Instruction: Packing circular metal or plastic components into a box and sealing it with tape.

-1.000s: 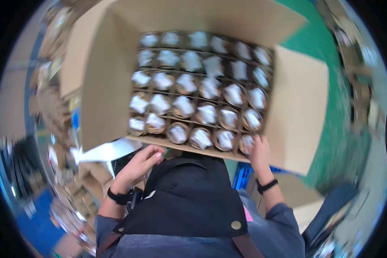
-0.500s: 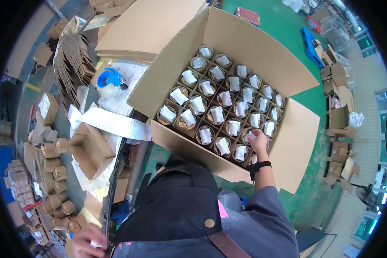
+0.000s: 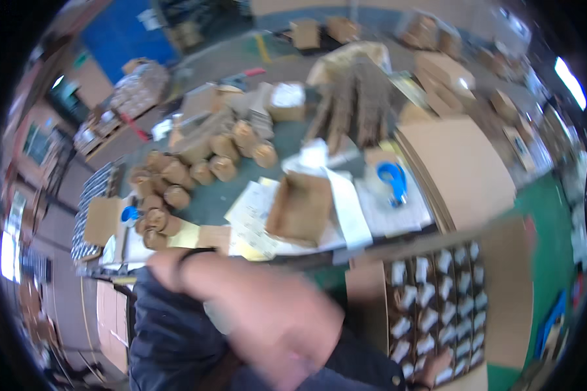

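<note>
My left hand [image 3: 287,329] crosses the lower middle, smeared by motion, with a dark band on its wrist. Its fingers are too blurred to show what they hold, if anything. At the lower right, my right hand [image 3: 434,370] reaches over the near end of a large open carton [image 3: 510,313]. Cardboard dividers split this carton into cells with round tubes in rows. Folded white paper pieces [image 3: 445,262] top the tubes. My right fingers are at these papers, but blur hides their grip.
A worktable holds a small open box [image 3: 300,207], a long white paper strip [image 3: 349,207], a blue tape dispenser [image 3: 392,182] and several brown cardboard tubes [image 3: 223,167]. Flat cardboard sheets [image 3: 463,169] are stacked at its right. A blue tape roll [image 3: 130,214] lies further left.
The view has swung left toward the worktable, so the carton now appears at the lower right. My left hand has moved from the table edge to in front of my body. My right hand stays at the carton.
</note>
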A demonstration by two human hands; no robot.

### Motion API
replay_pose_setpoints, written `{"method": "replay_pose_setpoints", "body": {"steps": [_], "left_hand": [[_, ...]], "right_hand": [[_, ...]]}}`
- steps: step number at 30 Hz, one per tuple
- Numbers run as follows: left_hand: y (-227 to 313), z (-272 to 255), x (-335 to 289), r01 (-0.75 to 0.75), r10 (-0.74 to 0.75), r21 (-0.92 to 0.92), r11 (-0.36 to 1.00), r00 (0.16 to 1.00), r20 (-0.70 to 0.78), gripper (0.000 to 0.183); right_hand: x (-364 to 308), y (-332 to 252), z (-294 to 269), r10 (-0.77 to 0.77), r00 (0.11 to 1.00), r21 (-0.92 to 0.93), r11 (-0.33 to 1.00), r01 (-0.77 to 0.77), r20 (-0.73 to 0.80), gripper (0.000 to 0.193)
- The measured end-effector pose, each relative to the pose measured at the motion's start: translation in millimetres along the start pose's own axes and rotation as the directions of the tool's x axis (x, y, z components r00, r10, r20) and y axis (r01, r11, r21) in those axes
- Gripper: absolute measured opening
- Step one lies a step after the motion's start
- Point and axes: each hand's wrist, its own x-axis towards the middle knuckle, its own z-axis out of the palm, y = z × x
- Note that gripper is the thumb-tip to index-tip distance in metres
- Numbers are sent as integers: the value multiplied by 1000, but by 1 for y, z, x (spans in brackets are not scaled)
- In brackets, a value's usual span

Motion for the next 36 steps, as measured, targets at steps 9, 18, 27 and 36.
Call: {"method": "replay_pose_setpoints", "body": {"steps": [9, 18, 27, 36], "left_hand": [[-299, 138, -126, 849, -387, 382, 365, 511, -767, 21], [-124, 107, -194, 842, 124, 309, 443, 283, -951, 32], [-86, 304, -321, 307, -45, -694, 651, -898, -438, 19], [-71, 220, -216, 194, -375, -909, 369, -863, -337, 18]], "right_hand": [[95, -376, -156, -858, 468, 907, 352, 233, 212, 35], [92, -593, -198, -985, 113, 787, 175, 591, 134, 37], [196, -741, -248, -992, -72, 944, 120, -306, 103, 16], [460, -909, -111, -822, 569, 935, -218, -281, -20, 23]]}}
